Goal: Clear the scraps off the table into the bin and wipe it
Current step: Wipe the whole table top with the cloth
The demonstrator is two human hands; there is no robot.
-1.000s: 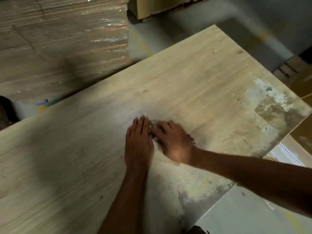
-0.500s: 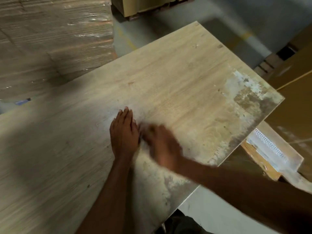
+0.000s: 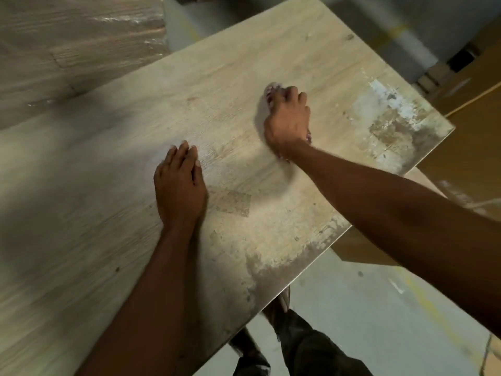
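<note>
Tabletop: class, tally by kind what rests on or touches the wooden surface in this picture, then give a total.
Hands: 2, the left hand flat, the right hand closed on the cloth
Cloth: 1, pinkish, mostly hidden
Loose scraps: 0 that I can make out
Total: 3

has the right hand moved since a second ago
Yes. The right hand, shut on a cloth, went from beside the left hand toward the table's worn far corner.
</note>
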